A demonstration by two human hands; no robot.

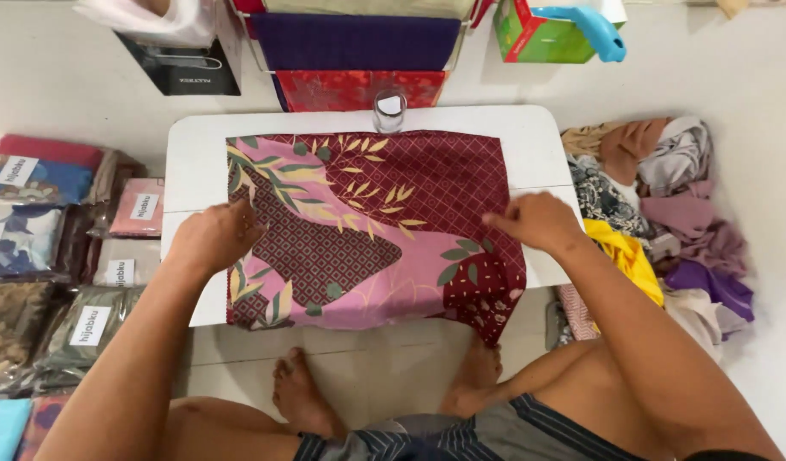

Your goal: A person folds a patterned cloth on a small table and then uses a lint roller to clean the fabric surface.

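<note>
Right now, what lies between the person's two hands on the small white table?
In the head view, the patterned maroon and pink cloth lies flat between the left hand and the right hand. Both hands rest on its side edges; nothing else lies there.
</note>
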